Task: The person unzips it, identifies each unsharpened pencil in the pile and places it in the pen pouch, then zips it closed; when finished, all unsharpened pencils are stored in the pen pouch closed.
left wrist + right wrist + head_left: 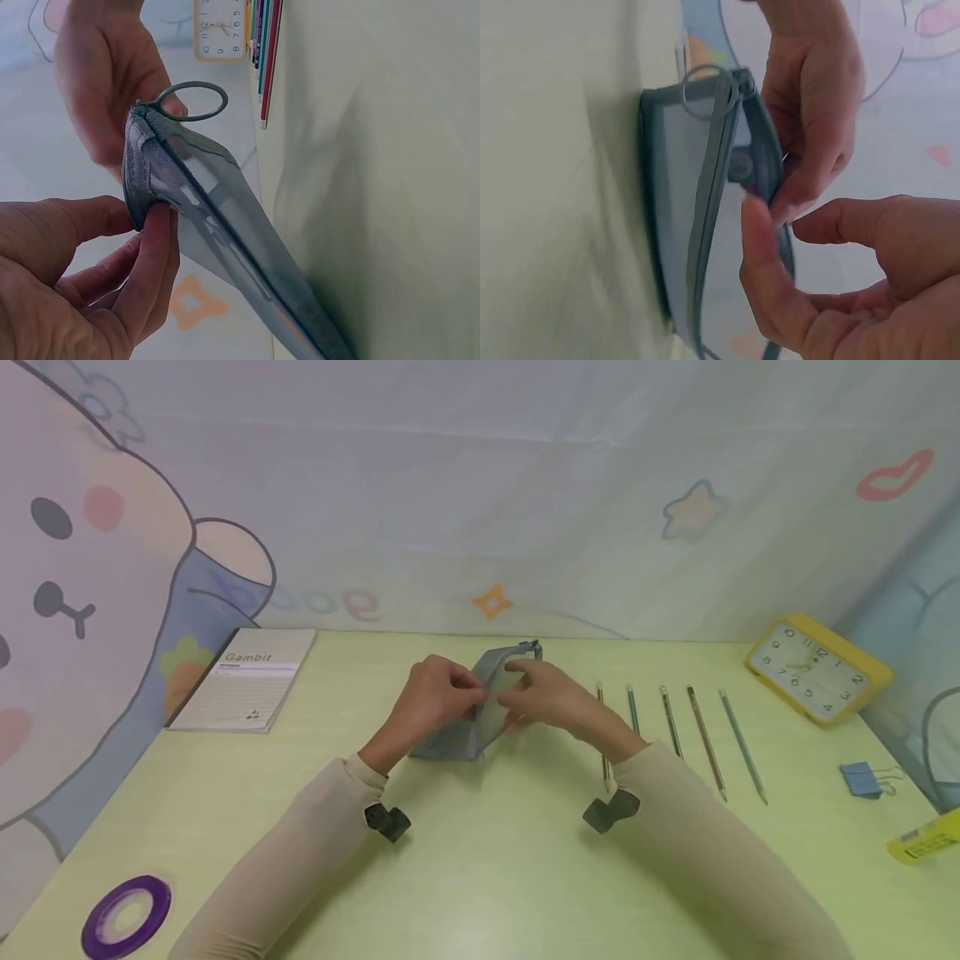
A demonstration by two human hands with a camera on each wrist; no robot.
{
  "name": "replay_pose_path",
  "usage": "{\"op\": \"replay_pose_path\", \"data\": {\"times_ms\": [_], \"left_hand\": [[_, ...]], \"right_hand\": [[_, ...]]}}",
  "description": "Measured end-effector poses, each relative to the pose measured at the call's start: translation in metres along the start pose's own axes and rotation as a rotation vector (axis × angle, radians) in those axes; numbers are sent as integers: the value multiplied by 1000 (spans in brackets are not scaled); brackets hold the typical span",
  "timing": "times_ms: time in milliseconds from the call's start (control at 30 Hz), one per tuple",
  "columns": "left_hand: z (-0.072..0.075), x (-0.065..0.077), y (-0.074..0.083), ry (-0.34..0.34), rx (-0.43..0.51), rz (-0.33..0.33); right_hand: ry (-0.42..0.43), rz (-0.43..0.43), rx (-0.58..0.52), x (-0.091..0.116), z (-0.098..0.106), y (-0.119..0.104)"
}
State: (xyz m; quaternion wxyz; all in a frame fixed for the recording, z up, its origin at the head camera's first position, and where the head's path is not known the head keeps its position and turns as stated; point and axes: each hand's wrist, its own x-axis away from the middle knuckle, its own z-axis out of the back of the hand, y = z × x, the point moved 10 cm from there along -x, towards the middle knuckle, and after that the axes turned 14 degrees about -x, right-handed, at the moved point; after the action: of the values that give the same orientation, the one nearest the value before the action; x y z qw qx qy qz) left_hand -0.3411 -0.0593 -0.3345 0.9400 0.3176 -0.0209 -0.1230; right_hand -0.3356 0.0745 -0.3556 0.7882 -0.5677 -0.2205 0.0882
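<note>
A grey see-through zip pouch stands on the table between both hands. Its mouth gapes in the right wrist view, with the zipper edge apart from the opposite rim. A ring pull hangs at one end of the zipper. My left hand pinches the pouch's rim between thumb and fingers. Around that same rim, my right hand has its fingers bent and spread. In the right wrist view one right fingertip reaches into the mouth, and the thumb stays outside with a gap between them.
Several pencils lie side by side right of the pouch, partly behind the right forearm. Farther right are a yellow clock, a blue binder clip and a yellow tube. A notebook and a purple tape roll lie left.
</note>
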Motion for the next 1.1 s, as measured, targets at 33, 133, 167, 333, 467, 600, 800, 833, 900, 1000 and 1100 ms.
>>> {"op": "replay_pose_path", "data": {"times_ms": [33,133,167,333,467,600,800,833,900,1000,1100], "left_hand": [[1,0,-1,0,5,4],[2,-2,-3,-4,23,20],[3,-2,-3,-3,26,22],[5,-1,-3,12,39,17],[5,-1,-5,24,55,6],[4,-1,-4,24,50,-4],[5,0,-3,5,16,-2],[5,1,-2,-3,8,-5],[7,4,-1,-22,-20,-21],[12,12,4,-81,-82,-90],[14,24,10,-171,-168,-175]], "right_hand": [[-2,37,32,6,-1,-5],[-39,109,150,23,-7,-13],[-70,117,181,28,-12,-12],[-245,97,120,39,-40,7],[-289,80,-102,35,-54,25],[-224,96,-189,29,-51,33],[-125,172,-95,31,-39,23],[-121,181,-80,32,-39,21],[-120,198,-54,33,-39,17],[-118,219,-42,35,-40,14],[-119,241,-42,35,-42,12]]}}
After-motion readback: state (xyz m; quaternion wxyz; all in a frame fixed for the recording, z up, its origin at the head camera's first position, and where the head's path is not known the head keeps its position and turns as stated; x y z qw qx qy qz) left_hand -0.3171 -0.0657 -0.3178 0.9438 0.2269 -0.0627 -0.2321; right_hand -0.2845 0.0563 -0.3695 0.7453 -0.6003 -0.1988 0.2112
